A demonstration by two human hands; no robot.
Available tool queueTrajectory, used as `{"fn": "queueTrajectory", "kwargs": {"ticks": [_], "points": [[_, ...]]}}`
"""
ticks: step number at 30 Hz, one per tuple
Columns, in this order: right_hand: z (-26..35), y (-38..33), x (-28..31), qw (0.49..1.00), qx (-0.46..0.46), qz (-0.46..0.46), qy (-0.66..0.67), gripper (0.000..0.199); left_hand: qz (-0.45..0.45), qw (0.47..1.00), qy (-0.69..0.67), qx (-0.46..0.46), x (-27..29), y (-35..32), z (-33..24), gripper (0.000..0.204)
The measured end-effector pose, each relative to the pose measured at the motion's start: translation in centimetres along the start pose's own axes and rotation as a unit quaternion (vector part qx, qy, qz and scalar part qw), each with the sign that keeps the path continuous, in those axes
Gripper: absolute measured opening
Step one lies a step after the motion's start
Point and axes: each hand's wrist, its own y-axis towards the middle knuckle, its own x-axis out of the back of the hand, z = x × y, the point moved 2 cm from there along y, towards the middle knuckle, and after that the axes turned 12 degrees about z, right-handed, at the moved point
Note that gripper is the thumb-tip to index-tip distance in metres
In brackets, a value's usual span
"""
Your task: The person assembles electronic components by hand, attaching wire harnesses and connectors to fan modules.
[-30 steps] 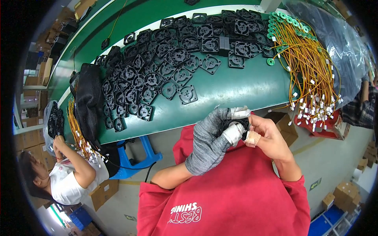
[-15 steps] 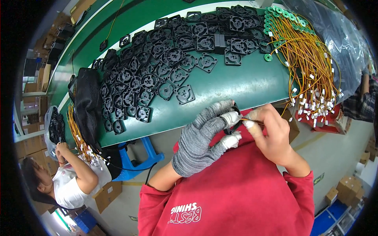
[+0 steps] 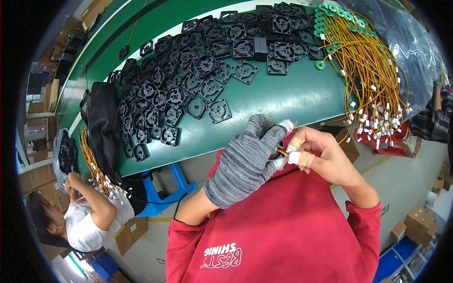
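My left hand [image 3: 245, 162], in a grey knit glove with white-wrapped fingertips, is closed around a small black plastic piece [image 3: 277, 152], probably a fan frame. Most of that piece is hidden by the glove. Thin yellow, orange and dark wires [image 3: 282, 152] come out of it. My right hand [image 3: 323, 155], bare with tape on thumb and forefinger, pinches these wires close to the left fingertips. Both hands are held in front of the red shirt, just off the near table edge.
Many black square fan frames [image 3: 196, 107] are heaped on the green table [image 3: 278, 94]. Green ring-shaped boards [image 3: 320, 65] with yellow-orange wires [image 3: 368, 70] and white plugs hang over the right edge. A black mesh bag [image 3: 104, 127], a blue stool [image 3: 177, 188] and a seated person [image 3: 96, 217] are at left.
Both hands have turned and come closer together. The left glove now shows more of its back, and the right fingers have shifted slightly down and left, still pinching the wires.
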Motion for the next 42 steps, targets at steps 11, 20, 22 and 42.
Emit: {"fn": "queueTrajectory", "kwargs": {"ticks": [11,20,22,42], "points": [[2.8,-0.3,-1.3,0.883,0.174,-0.053,-0.433,0.015,0.017,0.999,0.037,-0.007,-0.6,-0.2,0.6,0.04],[2.4,-0.6,-2.1,0.737,0.235,-0.091,-0.627,0.019,-0.018,0.997,-0.062,-0.036,-0.5,-0.5,0.8,0.036],[2.4,-0.5,-2.3,0.72,0.266,-0.112,-0.631,0.02,-0.044,0.995,-0.077,-0.039,-0.7,-0.6,0.7,0.035],[2.8,-1.4,-1.3,0.9,0.193,-0.086,-0.382,0.012,0.034,0.893,-0.435,-0.108,-0.1,-1.5,0.8,0.056]]}}
